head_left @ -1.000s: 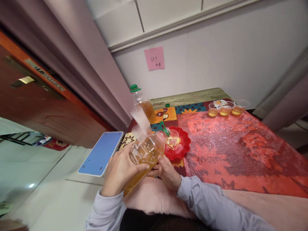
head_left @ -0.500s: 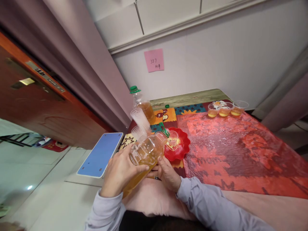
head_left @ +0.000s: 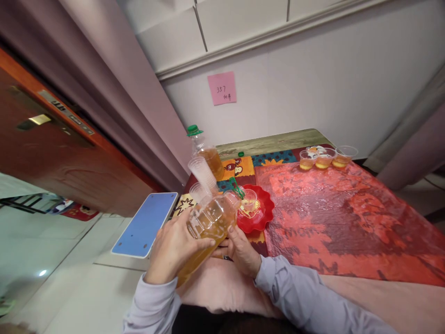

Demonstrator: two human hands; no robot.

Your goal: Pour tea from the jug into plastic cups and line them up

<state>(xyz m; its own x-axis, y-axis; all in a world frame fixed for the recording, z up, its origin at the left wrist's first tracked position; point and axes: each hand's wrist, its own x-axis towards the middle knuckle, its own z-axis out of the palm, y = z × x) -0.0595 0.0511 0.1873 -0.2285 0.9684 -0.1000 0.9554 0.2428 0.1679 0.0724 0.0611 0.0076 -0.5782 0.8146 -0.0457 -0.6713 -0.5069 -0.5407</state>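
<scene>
A large clear bottle (head_left: 212, 222) of amber liquid lies tilted in both my hands, its neck towards the red scalloped dish (head_left: 266, 211). My left hand (head_left: 174, 248) wraps round its body from the left, thumb across the side. From the right, my right hand (head_left: 241, 250) grips it with the thumb near the shoulder and fingers underneath. In the dish, a clear plastic cup (head_left: 249, 200) stands at the bottle's mouth. A green handle (head_left: 236, 188) shows beside the neck. Whether liquid is flowing I cannot tell.
Behind the bottle are stacked clear cups (head_left: 201, 172) and a second bottle (head_left: 210, 160) with a green cap. Three cups (head_left: 323, 160) holding some amber liquid stand at the back right of the table. A loose green cap (head_left: 241, 154) lies near the wall; a blue stool (head_left: 146, 225) is at left.
Both hands and the tilted bottle stay almost where they were. Only a slight shift of the whole view shows.
</scene>
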